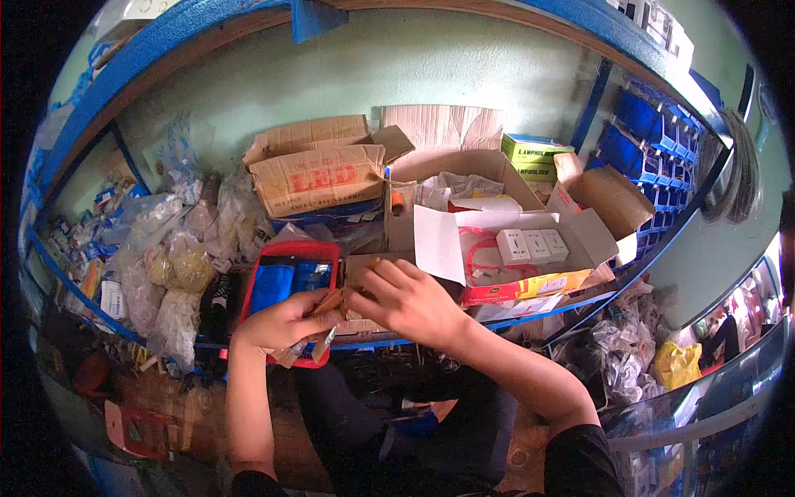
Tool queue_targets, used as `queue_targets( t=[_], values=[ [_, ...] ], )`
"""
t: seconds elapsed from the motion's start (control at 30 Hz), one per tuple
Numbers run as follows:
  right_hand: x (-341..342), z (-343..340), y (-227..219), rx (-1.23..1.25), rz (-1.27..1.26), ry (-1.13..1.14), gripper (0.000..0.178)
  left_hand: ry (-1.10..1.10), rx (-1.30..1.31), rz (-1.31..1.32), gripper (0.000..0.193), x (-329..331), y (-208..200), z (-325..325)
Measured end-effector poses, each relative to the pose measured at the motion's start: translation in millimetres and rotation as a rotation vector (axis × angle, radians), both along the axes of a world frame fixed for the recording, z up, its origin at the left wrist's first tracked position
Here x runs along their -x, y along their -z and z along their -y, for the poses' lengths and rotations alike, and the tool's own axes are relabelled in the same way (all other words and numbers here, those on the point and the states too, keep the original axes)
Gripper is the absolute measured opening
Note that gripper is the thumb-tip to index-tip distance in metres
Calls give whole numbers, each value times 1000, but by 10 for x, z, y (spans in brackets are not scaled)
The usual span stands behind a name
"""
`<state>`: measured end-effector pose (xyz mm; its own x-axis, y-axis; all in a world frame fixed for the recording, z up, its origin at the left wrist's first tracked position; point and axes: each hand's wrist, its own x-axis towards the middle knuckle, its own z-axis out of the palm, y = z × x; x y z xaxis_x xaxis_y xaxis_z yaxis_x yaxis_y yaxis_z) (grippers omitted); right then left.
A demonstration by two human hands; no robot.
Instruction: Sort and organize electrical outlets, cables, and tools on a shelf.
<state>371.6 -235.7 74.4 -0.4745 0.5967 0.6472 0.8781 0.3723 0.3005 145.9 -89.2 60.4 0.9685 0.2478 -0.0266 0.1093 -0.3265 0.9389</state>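
My left hand (286, 323) is closed around a small bundle of flat brown and silvery pieces (329, 303), perhaps packets; their kind is not clear. Close beside it, my right hand (406, 302) has its fingers curled and pressed together at the bundle's upper end, where a bit of orange-brown shows. What lies inside those fingers is hidden. Just behind my left hand is a red plastic basket (246, 308) with blue packs (273, 286) in it. A brown cardboard surface (361, 263) lies behind my right hand.
On the blue-edged shelf, an open carton (609, 240) holds several small white boxes (534, 247) and a red cord. Brown cartons (319, 178) stand behind. Filled plastic bags (186, 261) crowd the left. Blue bins (654, 141) hang right. A shelf beam (306, 21) crosses overhead.
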Motion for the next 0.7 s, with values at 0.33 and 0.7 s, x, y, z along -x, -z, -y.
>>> queue_targets(
  t=[0.33, 0.7],
  values=[
    [-631, 662, -270, -57, -450, 198, 18, -470, 86, 190, 18, -217, -50, 248],
    [-1744, 1572, -217, -76, -929, 707, 13, -190, -878, 125, 48, -1704, 69, 1336]
  ],
)
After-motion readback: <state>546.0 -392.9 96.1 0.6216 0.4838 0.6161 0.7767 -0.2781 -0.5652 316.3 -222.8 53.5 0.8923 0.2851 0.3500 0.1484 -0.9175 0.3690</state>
